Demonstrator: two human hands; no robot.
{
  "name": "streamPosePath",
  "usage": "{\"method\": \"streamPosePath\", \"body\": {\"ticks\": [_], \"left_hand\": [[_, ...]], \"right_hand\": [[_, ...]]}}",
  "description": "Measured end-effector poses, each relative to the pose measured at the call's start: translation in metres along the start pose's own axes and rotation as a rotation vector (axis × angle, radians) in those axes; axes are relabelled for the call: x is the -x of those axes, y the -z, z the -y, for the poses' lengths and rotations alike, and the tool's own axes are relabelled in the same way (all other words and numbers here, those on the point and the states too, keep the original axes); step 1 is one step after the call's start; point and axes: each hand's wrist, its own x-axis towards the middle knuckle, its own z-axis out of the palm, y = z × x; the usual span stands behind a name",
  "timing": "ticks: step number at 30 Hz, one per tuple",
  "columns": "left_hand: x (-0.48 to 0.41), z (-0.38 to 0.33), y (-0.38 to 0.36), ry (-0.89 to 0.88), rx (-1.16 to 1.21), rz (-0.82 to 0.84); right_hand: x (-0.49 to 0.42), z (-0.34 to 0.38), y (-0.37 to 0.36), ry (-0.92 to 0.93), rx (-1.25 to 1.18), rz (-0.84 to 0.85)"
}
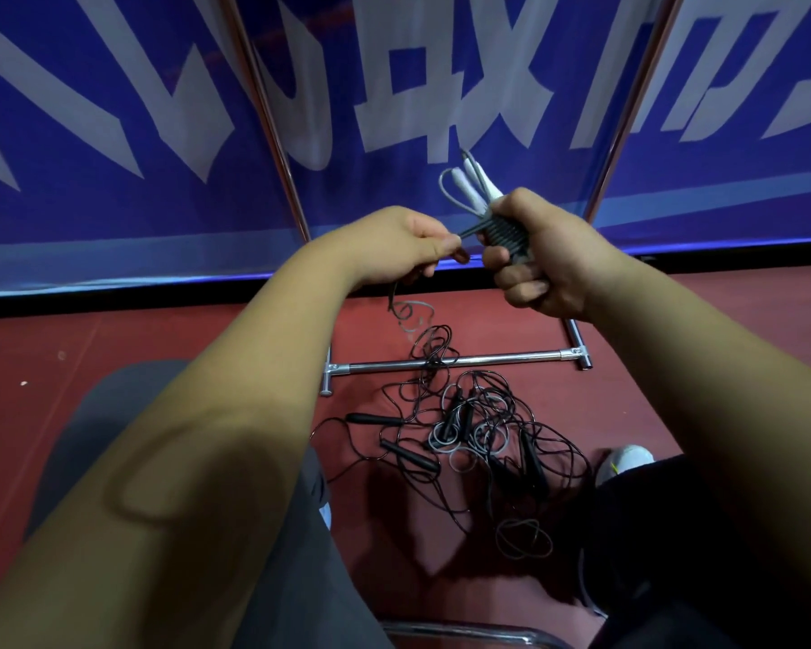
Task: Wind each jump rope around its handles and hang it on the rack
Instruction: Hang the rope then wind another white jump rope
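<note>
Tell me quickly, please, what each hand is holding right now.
Left hand: closed, pinching the rope.
Right hand: closed, gripping the handles.

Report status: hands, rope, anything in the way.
Left hand pinches cord. Right hand grips handles, cord part-wound, not hung. Black ropes tangled on floor, across rack bar.

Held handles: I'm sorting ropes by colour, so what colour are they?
White handles, head view.

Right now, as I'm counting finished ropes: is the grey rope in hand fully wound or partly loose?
Partly loose. The right hand grips coils around the white handles; the left hand pinches an unwound length.
</note>
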Motion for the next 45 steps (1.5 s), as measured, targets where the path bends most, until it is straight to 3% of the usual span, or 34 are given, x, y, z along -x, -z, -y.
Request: {"method": "streamPosePath", "body": {"ticks": [4, 9, 15, 20, 22, 25, 31, 38, 45], "left_hand": [[0.002, 0.003, 0.003, -0.076, 0.222, 0.009], [0.005, 0.003, 0.009, -0.041, 0.004, 0.035], [0.006, 0.002, 0.006, -0.062, -0.030, -0.016], [0.015, -0.013, 0.010, -0.157, 0.116, 0.098], [0.015, -0.019, 0.008, -0.195, 0.114, 0.130], [0.014, -0.021, 0.010, -0.223, 0.115, 0.138], [0.020, -0.028, 0.016, -0.210, 0.073, 0.045], [0.013, -0.024, 0.018, -0.150, -0.120, -0.090], [0.011, -0.014, 0.012, -0.012, -0.182, -0.071]], "right_hand": [[0.006, 0.004, 0.000, -0.016, -0.022, 0.108], [0.013, 0.005, -0.001, -0.062, -0.026, 0.211], [0.013, -0.011, -0.005, -0.172, 0.074, 0.449], [0.022, -0.019, -0.013, -0.331, 0.402, 0.630], [0.030, -0.016, -0.021, -0.325, 0.566, 0.610], [0.036, -0.014, -0.026, -0.321, 0.583, 0.580], [0.008, -0.026, -0.007, -0.283, 0.443, 0.450], [-0.016, -0.035, 0.001, -0.091, 0.296, -0.005], [-0.023, -0.033, 0.005, -0.106, -0.043, -0.045]]}}
